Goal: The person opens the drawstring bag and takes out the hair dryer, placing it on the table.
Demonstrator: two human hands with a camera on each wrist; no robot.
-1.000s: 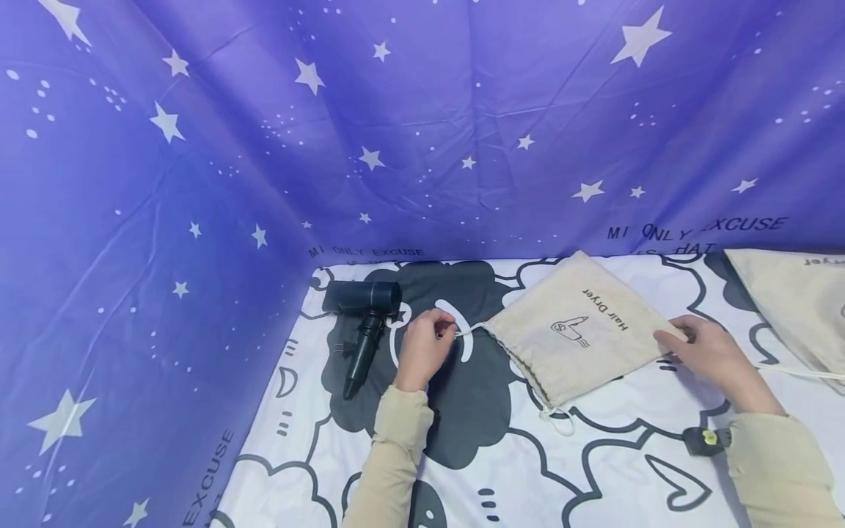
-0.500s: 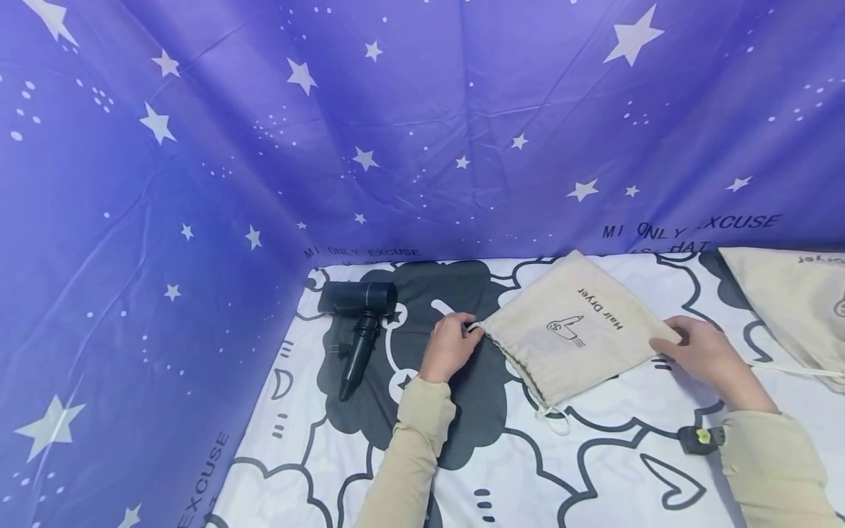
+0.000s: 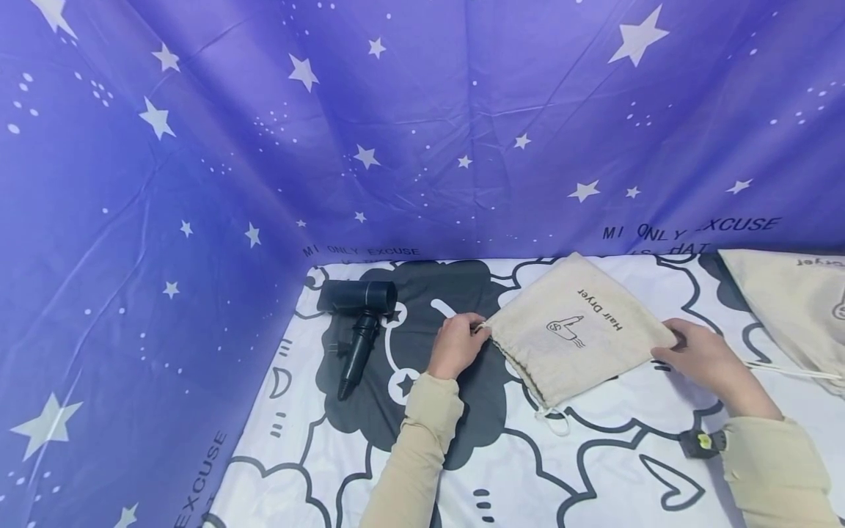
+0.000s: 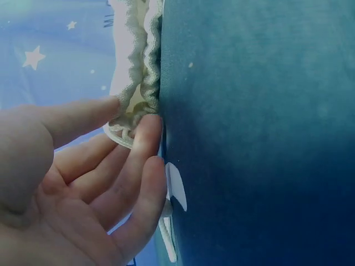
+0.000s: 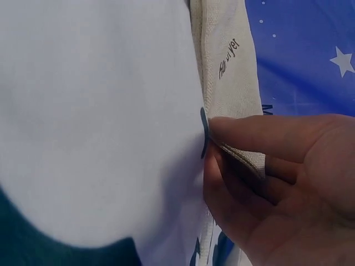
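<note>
A cream drawstring bag [image 3: 573,330] printed "Hair Dryer" lies flat, turned at an angle on the cartoon-print cloth. My left hand [image 3: 457,343] is at its left corner. In the left wrist view, the thumb and forefinger pinch the end of the gathered bag mouth [image 4: 136,72], where the cord [image 4: 119,134] comes out. At the opposite corner my right hand [image 3: 706,359] pinches the bag's bottom edge between thumb and fingers, as the right wrist view shows. A black hair dryer [image 3: 359,323] lies left of my left hand, its handle pointing toward me.
Another cream drawstring bag [image 3: 792,308] lies at the right, its white cord [image 3: 792,371] stretching left behind my right hand. A cord loop [image 3: 554,419] hangs from the near corner of the middle bag. Purple star-print curtain [image 3: 462,132] closes off the back and left.
My left hand has moved right, from the end of the cord to the bag's left corner. The right hand keeps its hold, and the bag stays nearly in place.
</note>
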